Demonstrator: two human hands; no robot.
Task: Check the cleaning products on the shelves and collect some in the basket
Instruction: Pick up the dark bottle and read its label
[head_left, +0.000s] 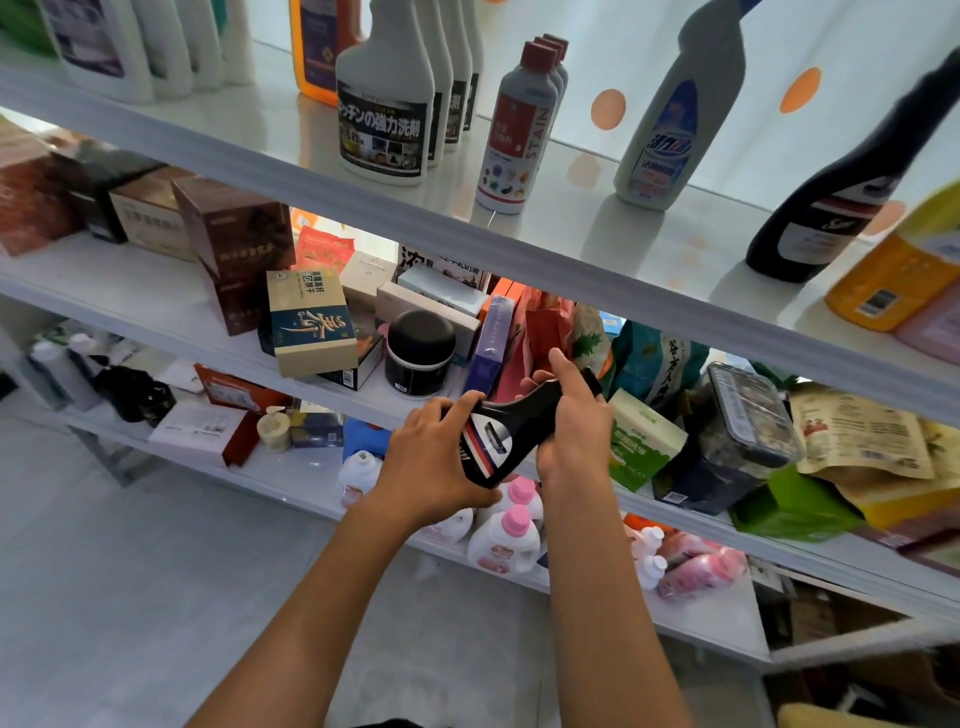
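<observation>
Black bottle tilted, neck up-right, base down-left, gripped by both hands

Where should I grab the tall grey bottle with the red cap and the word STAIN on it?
Probably best around the straight middle of the grey plastic STAIN bottle with the red cap, coming from the front. It stands upright at the front of its row on the white top shelf, with matching bottles right behind it, and open space on either side leaves room for fingers. Its body is slim and round, so a hand wraps it easily.
</observation>
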